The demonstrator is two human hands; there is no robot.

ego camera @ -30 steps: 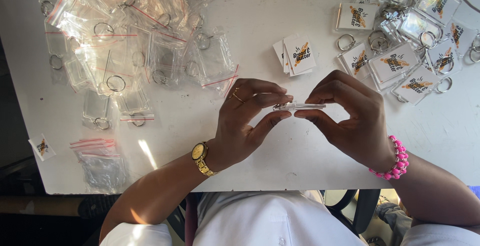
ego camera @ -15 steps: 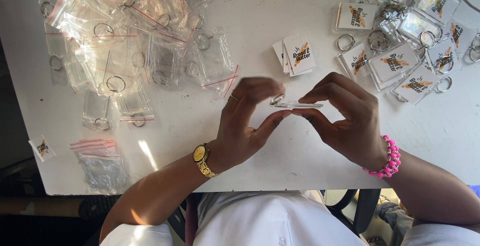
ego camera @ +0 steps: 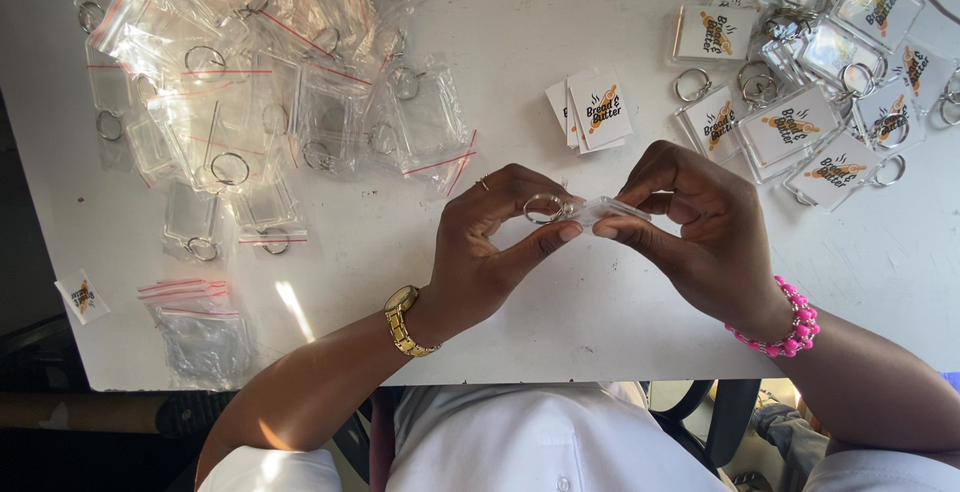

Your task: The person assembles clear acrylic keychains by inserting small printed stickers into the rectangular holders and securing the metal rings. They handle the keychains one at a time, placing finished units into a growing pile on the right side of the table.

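Both my hands hold one clear plastic keychain case (ego camera: 605, 210) edge-on above the white table (ego camera: 600, 322). My left hand (ego camera: 490, 252), with a gold watch on its wrist, pinches the end that carries the metal ring (ego camera: 545, 208). My right hand (ego camera: 705, 237), with a pink bead bracelet on its wrist, grips the other end between thumb and fingers. A small stack of printed paper cards (ego camera: 590, 112) lies just beyond my fingers.
A heap of clear bagged keychains (ego camera: 260, 82) with red strips covers the far left. Several filled keychains with printed inserts (ego camera: 810, 82) lie at the far right. Empty bags (ego camera: 200, 327) and one loose card (ego camera: 82, 296) sit near the left front edge.
The case has shifted slightly left between my hands, and its metal ring now shows at my left fingertips. Both hands stay in the same spot.
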